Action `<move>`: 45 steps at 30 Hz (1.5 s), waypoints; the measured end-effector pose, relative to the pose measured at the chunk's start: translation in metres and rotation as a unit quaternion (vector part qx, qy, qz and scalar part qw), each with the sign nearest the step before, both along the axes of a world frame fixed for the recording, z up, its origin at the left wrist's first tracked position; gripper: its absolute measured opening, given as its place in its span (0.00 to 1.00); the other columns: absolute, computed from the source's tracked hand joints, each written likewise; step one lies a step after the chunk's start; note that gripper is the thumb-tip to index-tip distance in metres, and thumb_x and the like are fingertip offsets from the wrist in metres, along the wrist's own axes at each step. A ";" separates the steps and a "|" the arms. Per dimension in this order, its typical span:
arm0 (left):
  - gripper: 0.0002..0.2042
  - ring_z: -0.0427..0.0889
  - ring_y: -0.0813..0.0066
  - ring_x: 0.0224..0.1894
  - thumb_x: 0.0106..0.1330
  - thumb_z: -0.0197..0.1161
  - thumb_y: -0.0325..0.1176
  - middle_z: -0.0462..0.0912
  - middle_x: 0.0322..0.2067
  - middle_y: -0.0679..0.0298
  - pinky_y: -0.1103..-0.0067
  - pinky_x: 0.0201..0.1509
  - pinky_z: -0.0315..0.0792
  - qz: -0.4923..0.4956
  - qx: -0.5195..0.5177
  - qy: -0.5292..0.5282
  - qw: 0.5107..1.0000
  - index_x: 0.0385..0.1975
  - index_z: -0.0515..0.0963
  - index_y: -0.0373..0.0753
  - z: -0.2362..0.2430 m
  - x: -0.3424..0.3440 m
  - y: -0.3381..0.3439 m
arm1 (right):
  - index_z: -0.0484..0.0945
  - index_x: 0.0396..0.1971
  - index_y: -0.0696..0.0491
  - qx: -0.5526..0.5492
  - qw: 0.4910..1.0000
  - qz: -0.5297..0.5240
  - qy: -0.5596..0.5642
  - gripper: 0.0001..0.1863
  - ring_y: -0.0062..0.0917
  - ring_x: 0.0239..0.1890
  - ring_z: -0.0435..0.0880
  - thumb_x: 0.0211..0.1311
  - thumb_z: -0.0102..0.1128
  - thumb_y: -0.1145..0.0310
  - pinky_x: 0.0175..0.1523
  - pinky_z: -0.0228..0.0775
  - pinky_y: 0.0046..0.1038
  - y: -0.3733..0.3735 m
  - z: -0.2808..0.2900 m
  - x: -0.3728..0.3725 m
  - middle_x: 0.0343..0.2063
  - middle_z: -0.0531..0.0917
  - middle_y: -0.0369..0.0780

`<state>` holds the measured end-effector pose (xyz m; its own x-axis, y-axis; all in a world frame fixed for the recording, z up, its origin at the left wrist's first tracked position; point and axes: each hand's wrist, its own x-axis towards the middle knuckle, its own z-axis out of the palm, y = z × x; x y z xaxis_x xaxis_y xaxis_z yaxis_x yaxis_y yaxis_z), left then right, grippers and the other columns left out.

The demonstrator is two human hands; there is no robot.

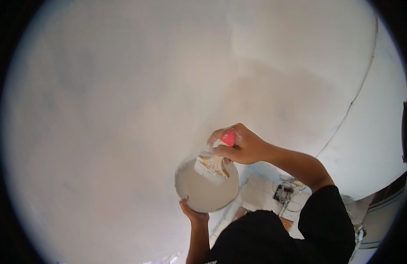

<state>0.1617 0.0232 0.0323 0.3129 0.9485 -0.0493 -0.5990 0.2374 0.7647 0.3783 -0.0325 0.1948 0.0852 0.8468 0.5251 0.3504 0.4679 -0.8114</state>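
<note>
My left hand (195, 211) is closed on the near rim of a round paint container (178, 182), its thumb over the edge. Off-white paint (208, 200) fills the visible inside of it. Above the far side, my right hand (245, 145) grips a wide paintbrush (210, 165) with a red handle end. The brush points down, its pale bristles over or in the paint; exactly how deep they reach I cannot tell. White smears cover the brush's head and mark my right fingers.
A broad whitish wall (115, 110) with faint patches surrounds the container. A thin dark cable (351, 103) runs down it at the right. Below lies a tiled floor (256, 193) with a dark cluttered object (283, 194). A dark frame (406, 132) stands at the far right edge.
</note>
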 end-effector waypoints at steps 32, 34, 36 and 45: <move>0.24 0.72 0.67 0.46 0.52 0.48 0.45 0.73 0.42 0.60 0.75 0.50 0.65 0.069 -0.069 -0.046 0.994 0.45 0.69 0.35 0.023 0.012 -0.012 | 0.77 0.28 0.59 0.012 0.988 -0.024 -0.155 0.07 0.20 0.15 0.76 0.53 0.54 0.70 0.22 0.68 0.19 0.031 -0.017 0.017 0.19 0.79 0.39; 0.24 0.72 0.67 0.46 0.52 0.48 0.45 0.73 0.42 0.60 0.75 0.50 0.65 0.079 -0.075 -0.046 0.993 0.45 0.69 0.35 0.026 0.011 -0.014 | 0.77 0.27 0.57 -0.036 0.999 -0.016 -0.027 0.07 0.21 0.15 0.77 0.50 0.56 0.69 0.21 0.67 0.21 0.026 -0.015 0.024 0.15 0.77 0.39; 0.28 0.71 0.64 0.49 0.51 0.48 0.47 0.71 0.46 0.58 0.71 0.50 0.66 0.081 -0.070 -0.021 0.994 0.50 0.66 0.36 0.019 0.009 -0.015 | 0.77 0.29 0.57 -0.040 0.999 -0.002 -0.009 0.07 0.15 0.14 0.76 0.53 0.56 0.70 0.20 0.66 0.16 0.020 -0.010 0.029 0.19 0.78 0.35; 0.27 0.72 0.65 0.46 0.51 0.47 0.47 0.72 0.43 0.59 0.73 0.47 0.67 0.068 -0.067 -0.033 0.995 0.48 0.67 0.36 0.009 0.007 -0.014 | 0.77 0.27 0.58 -0.034 0.998 -0.053 0.011 0.06 0.15 0.13 0.75 0.50 0.54 0.73 0.18 0.65 0.16 0.016 0.017 0.046 0.16 0.75 0.35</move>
